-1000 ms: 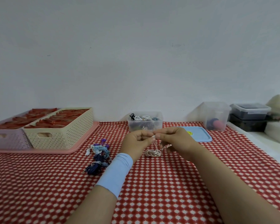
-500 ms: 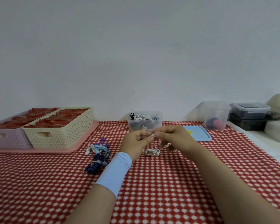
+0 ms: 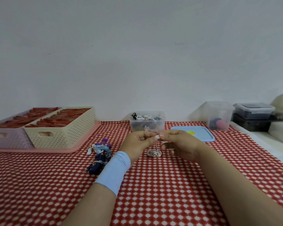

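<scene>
My left hand (image 3: 138,143) and my right hand (image 3: 180,144) meet above the red checked tablecloth (image 3: 153,185). Both pinch a small white piece (image 3: 157,137) between their fingertips. A thin white cord runs down from it to a coiled white earphone bundle (image 3: 154,153) lying on the cloth just below the hands. A light blue band (image 3: 114,171) wraps my left wrist. To the left of my left hand lies a heap of blue, purple and white earphone cables (image 3: 99,154).
A clear tub of coiled cables (image 3: 147,121) stands behind the hands, with a blue lid (image 3: 198,134) to its right. Cream basket (image 3: 62,128) and lilac basket (image 3: 8,137) sit on a pink tray (image 3: 82,144) at left. Clear and dark containers (image 3: 252,115) stand at right.
Both hands have kept pinching the white piece and barely shifted. The white bundle stays on the cloth below them.
</scene>
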### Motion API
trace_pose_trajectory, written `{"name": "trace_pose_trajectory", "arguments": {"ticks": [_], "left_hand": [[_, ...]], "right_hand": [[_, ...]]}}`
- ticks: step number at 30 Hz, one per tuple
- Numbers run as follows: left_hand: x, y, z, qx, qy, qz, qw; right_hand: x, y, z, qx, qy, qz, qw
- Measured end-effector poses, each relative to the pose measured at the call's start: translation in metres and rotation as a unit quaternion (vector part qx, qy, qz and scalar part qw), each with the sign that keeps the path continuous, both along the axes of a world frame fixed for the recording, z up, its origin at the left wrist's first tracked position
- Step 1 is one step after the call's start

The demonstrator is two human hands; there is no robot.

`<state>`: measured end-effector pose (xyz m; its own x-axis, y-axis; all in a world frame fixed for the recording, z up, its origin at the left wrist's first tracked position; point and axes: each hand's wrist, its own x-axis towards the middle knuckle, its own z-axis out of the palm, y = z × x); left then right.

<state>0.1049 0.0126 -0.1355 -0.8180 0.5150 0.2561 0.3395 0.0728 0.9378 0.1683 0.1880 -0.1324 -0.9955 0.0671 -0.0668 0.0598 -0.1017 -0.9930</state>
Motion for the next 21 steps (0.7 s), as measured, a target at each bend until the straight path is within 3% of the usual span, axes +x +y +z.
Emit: {"name": "trace_pose_trajectory", "arguments": {"ticks": [7, 10, 11, 14, 17, 21], "left_hand": [[-0.002, 0.000, -0.002, -0.001, 0.005, -0.014, 1.000], [-0.005, 0.004, -0.001, 0.029, -0.004, 0.010, 1.000], [-0.007, 0.005, -0.002, 0.031, 0.004, 0.027, 0.999], [-0.012, 0.007, -0.005, 0.023, 0.024, 0.054, 0.998], [-0.014, 0.004, -0.005, 0.022, 0.052, 0.050, 0.997], [-0.016, -0.001, 0.000, 0.006, 0.082, 0.033, 0.996]], "right_hand": [[-0.001, 0.003, 0.002, 0.056, -0.008, 0.000, 0.998], [-0.002, 0.003, 0.005, 0.108, 0.030, -0.079, 0.991], [-0.004, 0.006, 0.005, 0.163, 0.054, -0.135, 0.976], [-0.013, 0.018, -0.004, 0.391, 0.083, -0.256, 0.880], [-0.017, 0.018, -0.009, 0.526, 0.050, -0.212, 0.822], [-0.021, 0.014, -0.008, 0.623, 0.034, -0.147, 0.767]]}}
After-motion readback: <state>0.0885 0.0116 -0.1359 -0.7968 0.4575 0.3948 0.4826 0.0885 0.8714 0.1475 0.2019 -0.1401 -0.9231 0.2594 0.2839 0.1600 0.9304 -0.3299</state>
